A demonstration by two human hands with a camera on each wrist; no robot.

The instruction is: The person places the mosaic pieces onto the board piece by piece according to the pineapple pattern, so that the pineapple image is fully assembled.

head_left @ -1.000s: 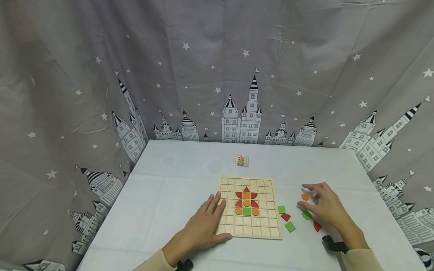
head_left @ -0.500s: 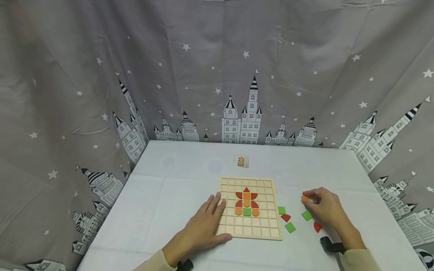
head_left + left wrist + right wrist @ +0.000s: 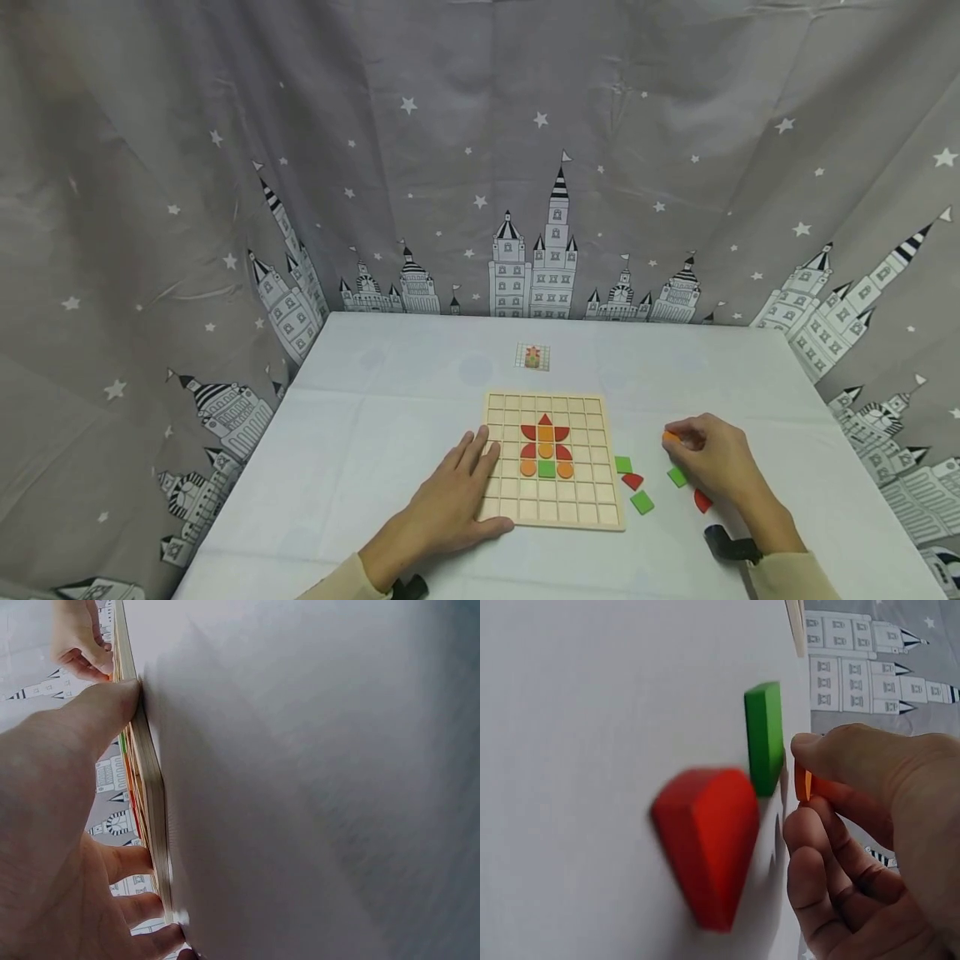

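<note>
My right hand pinches an orange disc between thumb and fingers, right of the wooden grid board. In the right wrist view the disc stands nearly on edge under the thumb; how far it is off the table I cannot tell. My left hand rests at the board's near left corner. Its fingers lie straight along the left side and the thumb touches the front edge. On the board, red, orange and green pieces form a figure topped by a red triangle.
Between board and right hand lie green squares and a red quarter piece. Another green square and a red quarter piece lie close to the right hand. A small pattern card sits behind the board.
The right thumb and fingers have closed on the orange disc, which lay on the table a second ago, and have shifted it slightly left. The left hand has stayed still.
</note>
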